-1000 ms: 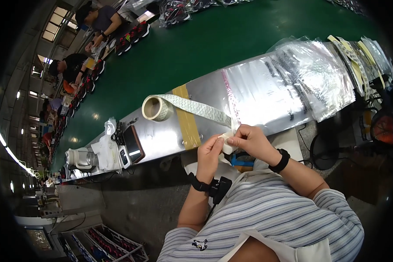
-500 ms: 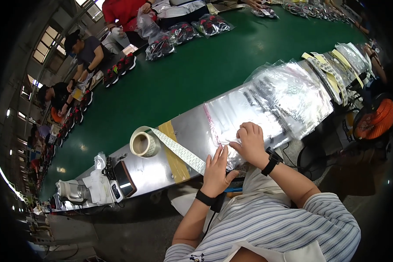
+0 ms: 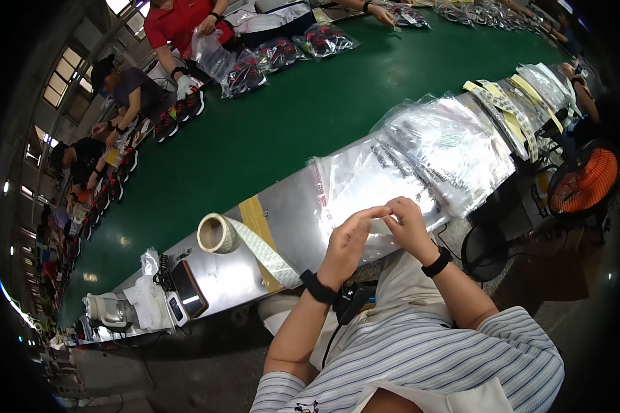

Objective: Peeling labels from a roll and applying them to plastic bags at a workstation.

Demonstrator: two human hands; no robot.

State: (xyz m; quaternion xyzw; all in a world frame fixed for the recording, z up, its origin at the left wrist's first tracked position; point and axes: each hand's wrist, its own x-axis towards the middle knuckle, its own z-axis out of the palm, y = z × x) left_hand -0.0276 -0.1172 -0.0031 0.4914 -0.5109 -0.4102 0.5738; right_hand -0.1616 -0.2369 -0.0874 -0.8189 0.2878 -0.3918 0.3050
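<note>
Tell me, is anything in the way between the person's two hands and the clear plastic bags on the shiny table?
Nothing visible is. The left hand and right hand meet fingertip to fingertip right over the near edge of the clear plastic bags. The tape roll lies off to the left.

Setting: factory packing line. Long green conveyor belt running the length of the hall; workers ranged along its far side, bagging dark shoes in clear plastic. Near side: metal surface carrying stacks of clear plastic bags, a roll of tape and a phone. Orange floor fan at right. High industrial windows at left.
</note>
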